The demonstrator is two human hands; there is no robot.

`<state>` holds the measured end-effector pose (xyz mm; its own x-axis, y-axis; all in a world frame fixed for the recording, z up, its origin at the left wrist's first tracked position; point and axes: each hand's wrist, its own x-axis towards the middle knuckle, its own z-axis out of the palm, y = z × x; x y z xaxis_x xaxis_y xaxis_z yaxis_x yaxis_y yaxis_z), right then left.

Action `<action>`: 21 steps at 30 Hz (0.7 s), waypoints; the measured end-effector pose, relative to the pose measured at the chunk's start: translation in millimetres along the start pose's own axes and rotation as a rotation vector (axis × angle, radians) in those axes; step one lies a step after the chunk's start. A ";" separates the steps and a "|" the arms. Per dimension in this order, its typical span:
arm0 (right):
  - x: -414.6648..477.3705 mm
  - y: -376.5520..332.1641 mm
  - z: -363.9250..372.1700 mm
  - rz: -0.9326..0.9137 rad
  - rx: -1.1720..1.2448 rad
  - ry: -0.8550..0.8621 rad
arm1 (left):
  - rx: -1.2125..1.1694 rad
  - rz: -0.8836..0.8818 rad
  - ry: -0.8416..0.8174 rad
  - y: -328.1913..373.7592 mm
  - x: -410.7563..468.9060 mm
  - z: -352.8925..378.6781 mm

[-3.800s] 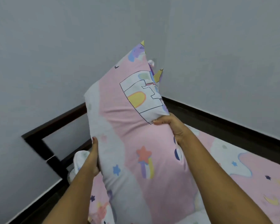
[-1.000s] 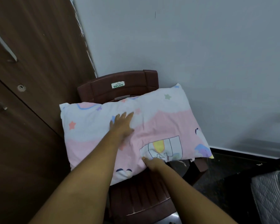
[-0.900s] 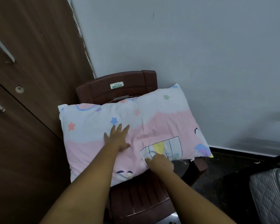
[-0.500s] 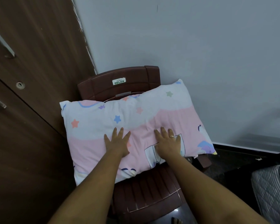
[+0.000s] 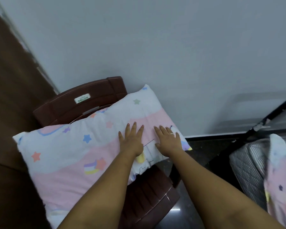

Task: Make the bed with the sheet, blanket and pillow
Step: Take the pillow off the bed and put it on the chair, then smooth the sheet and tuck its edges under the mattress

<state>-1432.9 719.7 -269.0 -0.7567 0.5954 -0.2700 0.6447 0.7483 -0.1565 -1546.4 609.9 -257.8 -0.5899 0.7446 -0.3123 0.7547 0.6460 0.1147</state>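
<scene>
A pink and white pillow (image 5: 73, 149) printed with stars lies across a dark red plastic chair (image 5: 92, 98). My left hand (image 5: 131, 141) rests flat on the right part of the pillow with its fingers straight. Beside it, my right hand (image 5: 168, 141), which wears a ring, lies flat near the pillow's right end. At the right edge the grey quilted mattress (image 5: 248, 164) shows, with the pink patterned sheet (image 5: 281, 179) draped over its corner.
A brown wooden wardrobe (image 5: 8, 96) stands close on the left, and a plain grey wall (image 5: 155, 47) rises behind the chair. The black bed frame (image 5: 271, 116) runs along the right. Dark glossy floor (image 5: 205, 146) lies between chair and bed.
Earlier I held the pillow upright by the bed; it now lies on the chair. In the last half second both flat hands slid toward the pillow's right end, and the view swung right.
</scene>
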 end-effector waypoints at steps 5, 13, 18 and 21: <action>-17.8 73.0 -15.0 0.156 0.047 0.038 | 0.057 0.176 -0.044 91.2 17.8 0.9; -76.9 217.7 -22.4 0.451 0.184 0.073 | 0.125 0.455 -0.180 261.3 19.7 28.9; -119.5 312.1 -19.7 0.623 0.252 0.039 | 0.189 0.588 -0.304 366.1 6.8 50.9; -143.4 359.1 -20.6 0.684 0.255 0.051 | 0.204 0.641 -0.323 419.9 2.6 60.2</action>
<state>-1095.1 909.0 -266.9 -0.1758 0.9228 -0.3429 0.9755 0.1166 -0.1864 -1213.8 873.0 -267.2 0.0734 0.8578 -0.5087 0.9792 0.0347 0.1999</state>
